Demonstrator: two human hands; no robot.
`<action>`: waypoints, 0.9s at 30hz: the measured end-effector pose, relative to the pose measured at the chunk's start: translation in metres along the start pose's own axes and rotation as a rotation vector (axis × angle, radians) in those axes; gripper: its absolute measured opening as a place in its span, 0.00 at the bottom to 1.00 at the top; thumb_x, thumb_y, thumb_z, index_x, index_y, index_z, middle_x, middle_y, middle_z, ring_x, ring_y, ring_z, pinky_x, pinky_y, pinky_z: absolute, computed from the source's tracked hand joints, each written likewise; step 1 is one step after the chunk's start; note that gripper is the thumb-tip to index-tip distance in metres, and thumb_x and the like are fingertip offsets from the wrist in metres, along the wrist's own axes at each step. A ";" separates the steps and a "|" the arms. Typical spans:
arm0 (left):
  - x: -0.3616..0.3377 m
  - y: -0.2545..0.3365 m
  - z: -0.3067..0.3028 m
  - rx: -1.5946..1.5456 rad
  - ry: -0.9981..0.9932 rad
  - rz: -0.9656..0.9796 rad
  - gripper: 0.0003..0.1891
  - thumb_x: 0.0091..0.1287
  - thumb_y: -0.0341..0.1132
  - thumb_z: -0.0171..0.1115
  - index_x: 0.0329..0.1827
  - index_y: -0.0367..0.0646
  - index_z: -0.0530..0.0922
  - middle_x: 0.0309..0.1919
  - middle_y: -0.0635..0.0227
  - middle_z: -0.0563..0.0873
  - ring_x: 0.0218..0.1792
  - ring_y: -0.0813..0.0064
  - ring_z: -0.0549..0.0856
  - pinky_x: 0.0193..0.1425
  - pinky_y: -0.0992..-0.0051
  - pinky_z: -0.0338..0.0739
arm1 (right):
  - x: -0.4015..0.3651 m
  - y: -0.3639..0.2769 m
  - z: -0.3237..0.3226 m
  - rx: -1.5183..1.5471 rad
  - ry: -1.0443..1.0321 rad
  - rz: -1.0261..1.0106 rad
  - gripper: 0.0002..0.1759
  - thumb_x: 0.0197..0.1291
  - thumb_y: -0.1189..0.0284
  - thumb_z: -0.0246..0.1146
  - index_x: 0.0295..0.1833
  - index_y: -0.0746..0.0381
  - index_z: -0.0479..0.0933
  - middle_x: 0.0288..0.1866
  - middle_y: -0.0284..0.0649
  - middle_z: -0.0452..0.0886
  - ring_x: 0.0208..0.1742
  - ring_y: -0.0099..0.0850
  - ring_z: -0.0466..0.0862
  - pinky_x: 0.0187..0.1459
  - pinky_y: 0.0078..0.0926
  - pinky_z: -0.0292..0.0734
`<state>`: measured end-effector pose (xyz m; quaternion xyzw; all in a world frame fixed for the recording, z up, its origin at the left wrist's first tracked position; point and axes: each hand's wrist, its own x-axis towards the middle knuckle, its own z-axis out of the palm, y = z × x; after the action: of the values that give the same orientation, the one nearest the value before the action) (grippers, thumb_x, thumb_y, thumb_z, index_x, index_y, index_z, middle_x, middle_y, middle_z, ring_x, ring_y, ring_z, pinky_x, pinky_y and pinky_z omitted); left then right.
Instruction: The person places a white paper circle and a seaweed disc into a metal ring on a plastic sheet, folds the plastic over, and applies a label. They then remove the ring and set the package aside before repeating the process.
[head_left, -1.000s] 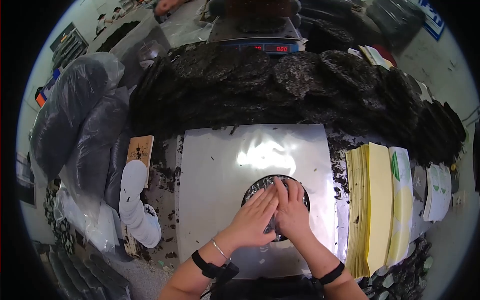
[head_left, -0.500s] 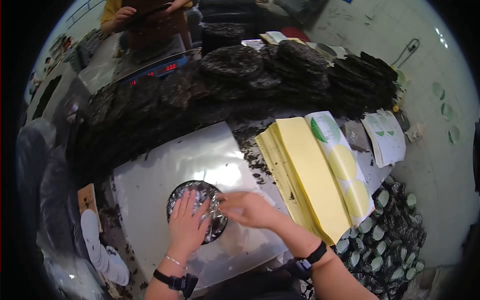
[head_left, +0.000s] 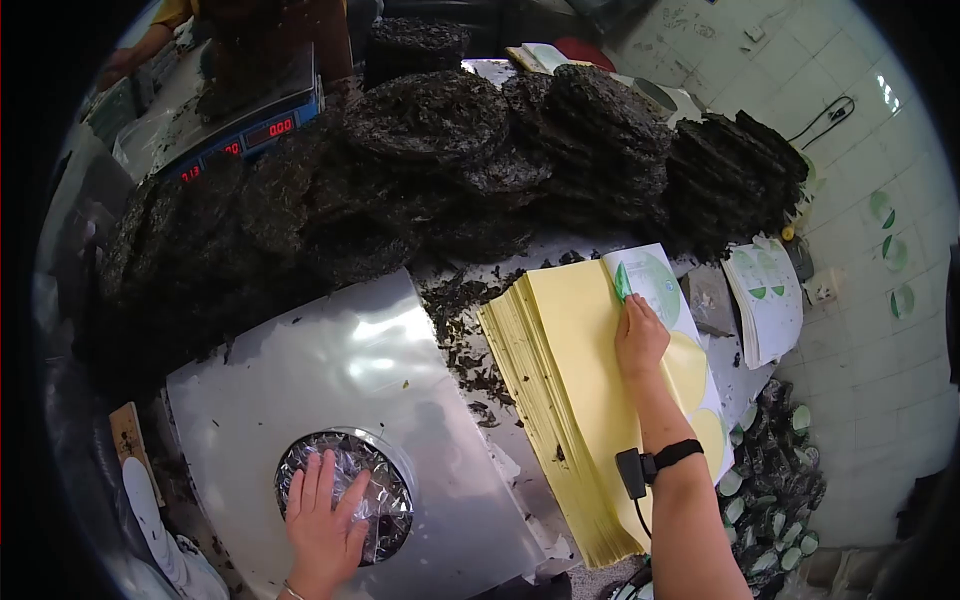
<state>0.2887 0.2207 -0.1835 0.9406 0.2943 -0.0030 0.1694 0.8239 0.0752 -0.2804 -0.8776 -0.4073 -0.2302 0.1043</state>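
Note:
My left hand (head_left: 325, 520) lies flat, fingers spread, on a round dark disc wrapped in clear plastic (head_left: 385, 500). The disc looks like a dried seaweed cake and sits in a round opening or ring in a shiny metal plate (head_left: 300, 370). Over to the right, my right hand (head_left: 642, 340) has its fingertips pinched at the green edge of a round white-and-green label (head_left: 652, 283). This label is on a sheet that lies over a thick stack of yellow backing paper (head_left: 575, 370). Its lower round spots show bare yellow.
Dark flaky discs (head_left: 430, 120) are piled along the back. Behind them stands a scale with red digits (head_left: 270, 130). Wrapped, labelled packs (head_left: 770, 490) heap at lower right. White round sheets (head_left: 150, 520) stand at left. More label sheets (head_left: 765, 300) lie at right.
My right hand has left the wrapped disc and moved up and right to the label sheet. My left hand stays on the disc. The view has shifted, and the person behind has moved left.

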 end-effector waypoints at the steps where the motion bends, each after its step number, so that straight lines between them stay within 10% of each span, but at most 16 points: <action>1: -0.003 -0.001 -0.001 0.033 0.003 0.014 0.29 0.68 0.45 0.62 0.74 0.53 0.78 0.80 0.45 0.67 0.81 0.43 0.63 0.84 0.49 0.51 | 0.001 -0.009 -0.008 0.114 0.002 0.151 0.13 0.71 0.68 0.60 0.53 0.62 0.85 0.52 0.46 0.90 0.53 0.46 0.89 0.52 0.45 0.85; 4: -0.003 0.005 -0.004 0.025 0.026 -0.013 0.29 0.68 0.43 0.64 0.75 0.56 0.78 0.78 0.49 0.69 0.79 0.46 0.65 0.84 0.50 0.53 | 0.024 0.014 -0.038 0.100 0.094 0.396 0.12 0.71 0.62 0.63 0.47 0.59 0.85 0.39 0.49 0.88 0.42 0.52 0.88 0.42 0.49 0.80; 7: -0.010 0.003 -0.003 0.049 0.112 0.010 0.31 0.68 0.45 0.67 0.76 0.62 0.76 0.74 0.59 0.74 0.76 0.54 0.69 0.83 0.54 0.59 | 0.037 0.257 -0.044 0.244 0.301 0.479 0.15 0.76 0.60 0.62 0.56 0.59 0.84 0.42 0.37 0.89 0.37 0.33 0.84 0.42 0.32 0.80; 10: -0.014 -0.001 0.001 0.006 0.215 0.007 0.30 0.70 0.45 0.67 0.77 0.63 0.74 0.74 0.64 0.74 0.76 0.59 0.71 0.82 0.57 0.62 | 0.034 0.168 -0.195 0.953 0.385 0.960 0.34 0.77 0.47 0.56 0.78 0.55 0.69 0.70 0.38 0.77 0.67 0.33 0.75 0.52 0.35 0.79; 16: -0.018 -0.005 0.000 0.054 0.216 0.117 0.27 0.73 0.44 0.64 0.76 0.63 0.75 0.76 0.62 0.75 0.77 0.59 0.71 0.83 0.56 0.60 | -0.150 -0.172 -0.181 1.254 -0.188 0.076 0.39 0.83 0.48 0.38 0.82 0.70 0.59 0.83 0.56 0.63 0.83 0.50 0.64 0.79 0.52 0.64; 18: -0.020 -0.012 0.010 -0.064 0.237 0.096 0.23 0.72 0.43 0.63 0.70 0.53 0.79 0.73 0.61 0.78 0.75 0.58 0.75 0.81 0.57 0.64 | -0.148 -0.278 -0.226 0.753 -0.420 -0.463 0.40 0.70 0.58 0.63 0.81 0.65 0.63 0.83 0.62 0.60 0.86 0.60 0.55 0.80 0.52 0.62; 27: -0.026 -0.014 0.027 -0.846 0.139 -0.217 0.25 0.72 0.42 0.65 0.70 0.47 0.78 0.66 0.62 0.84 0.66 0.61 0.82 0.73 0.66 0.74 | -0.118 -0.323 -0.236 0.480 -0.830 -0.783 0.45 0.65 0.45 0.68 0.78 0.63 0.68 0.77 0.57 0.71 0.79 0.50 0.71 0.74 0.44 0.71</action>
<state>0.2619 0.2088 -0.2112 0.7502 0.3772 0.1632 0.5180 0.4359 0.1174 -0.1336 -0.6314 -0.7461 0.2074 0.0395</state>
